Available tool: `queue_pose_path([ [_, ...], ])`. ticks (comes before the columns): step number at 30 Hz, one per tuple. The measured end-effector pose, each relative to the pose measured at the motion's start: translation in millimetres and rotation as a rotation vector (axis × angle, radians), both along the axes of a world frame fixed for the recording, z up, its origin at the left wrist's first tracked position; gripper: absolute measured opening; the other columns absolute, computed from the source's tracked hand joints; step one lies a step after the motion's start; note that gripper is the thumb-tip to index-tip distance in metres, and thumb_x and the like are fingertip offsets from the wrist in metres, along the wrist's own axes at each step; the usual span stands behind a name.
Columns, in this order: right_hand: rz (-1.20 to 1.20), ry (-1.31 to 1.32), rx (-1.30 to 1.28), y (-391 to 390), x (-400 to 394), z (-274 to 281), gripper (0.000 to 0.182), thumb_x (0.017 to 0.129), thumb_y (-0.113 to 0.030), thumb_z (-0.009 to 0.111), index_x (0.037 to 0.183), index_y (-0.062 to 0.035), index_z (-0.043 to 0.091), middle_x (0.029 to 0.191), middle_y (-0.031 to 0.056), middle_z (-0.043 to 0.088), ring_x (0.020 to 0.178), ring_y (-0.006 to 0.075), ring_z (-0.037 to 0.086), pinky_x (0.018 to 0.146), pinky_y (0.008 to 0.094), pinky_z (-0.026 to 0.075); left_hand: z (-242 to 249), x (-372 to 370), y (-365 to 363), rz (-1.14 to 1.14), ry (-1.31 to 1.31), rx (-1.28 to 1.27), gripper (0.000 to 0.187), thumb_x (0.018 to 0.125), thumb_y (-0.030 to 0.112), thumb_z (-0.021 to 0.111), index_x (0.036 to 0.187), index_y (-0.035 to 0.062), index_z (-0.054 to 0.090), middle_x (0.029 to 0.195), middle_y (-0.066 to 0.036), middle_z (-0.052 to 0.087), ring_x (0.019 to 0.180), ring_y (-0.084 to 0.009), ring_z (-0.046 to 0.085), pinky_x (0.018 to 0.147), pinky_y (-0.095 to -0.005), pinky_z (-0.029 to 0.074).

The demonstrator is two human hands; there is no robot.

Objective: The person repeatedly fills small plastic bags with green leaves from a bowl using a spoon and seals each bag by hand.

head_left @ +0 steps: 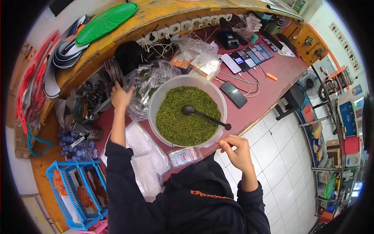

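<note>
**A:** Ok, head view, what's the step here?

**B:** I'd call it a reach. The left hand [121, 98] is out at the crinkly clear bags [138, 104] and the stack of dark packets [112, 72], fingers spread, nothing visibly gripped. Can't tell if the tips touch plastic.

**A:** And the right hand [236, 151]?

**B:** Just beside the tub's near right rim, fingers bent, thumb near the index. I see nothing in them, but can't tell if they're pinching something tiny.

**A:** Where's the green stuff?

**B:** The shredded green leaf [175, 121] sits in the big translucent tub [152, 111] on the red desk [272, 97], black spoon [188, 110] lying on top, handle over the right side.

**A:** So what does the next move call for?

**B:** Imo, a light pinch on one piece, no dragging the pile.

**A:** Anything in the way?

**B:** Loose bags crowd the tub's left. Flat plastic sheets [145, 160] and a small clear packet [185, 156] lie in front; a dark phone [233, 94] is right of it.
</note>
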State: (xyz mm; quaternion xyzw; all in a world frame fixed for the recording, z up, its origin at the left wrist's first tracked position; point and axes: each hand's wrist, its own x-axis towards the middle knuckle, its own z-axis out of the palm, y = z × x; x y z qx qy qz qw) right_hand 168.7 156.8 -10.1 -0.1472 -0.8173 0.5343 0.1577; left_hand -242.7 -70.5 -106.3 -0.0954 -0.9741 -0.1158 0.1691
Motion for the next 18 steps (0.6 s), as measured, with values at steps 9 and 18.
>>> queue_pose_path([
  [9, -0.067, 0.026, 0.034, 22, 30, -2, 0.008, 0.085, -0.009, 0.068, 0.086, -0.0020, 0.071, 0.068, 0.0048, 0.064, 0.056, 0.0121, 0.057, 0.051, 0.0247, 0.042, 1, -42, -52, -0.081, -0.087, 0.683, 0.034, 0.093, 0.032, 0.051, 0.100, 0.0049, 0.070, 0.090, -0.018, 0.070, 0.086, -0.0338, 0.066, 0.078, -0.0385, 0.049],
  [18, -0.038, -0.568, 0.041, -21, 11, -193, 0.021, 0.080, -0.023, 0.069, 0.090, -0.0052, 0.071, 0.080, 0.0135, 0.069, 0.080, 0.0338, 0.067, 0.073, 0.0425, 0.053, -52, 103, -57, -0.093, 0.302, 0.540, 0.031, 0.088, 0.021, 0.064, 0.111, 0.0023, 0.055, 0.098, -0.012, 0.052, 0.090, -0.0307, 0.051, 0.084, -0.0405, 0.039],
])
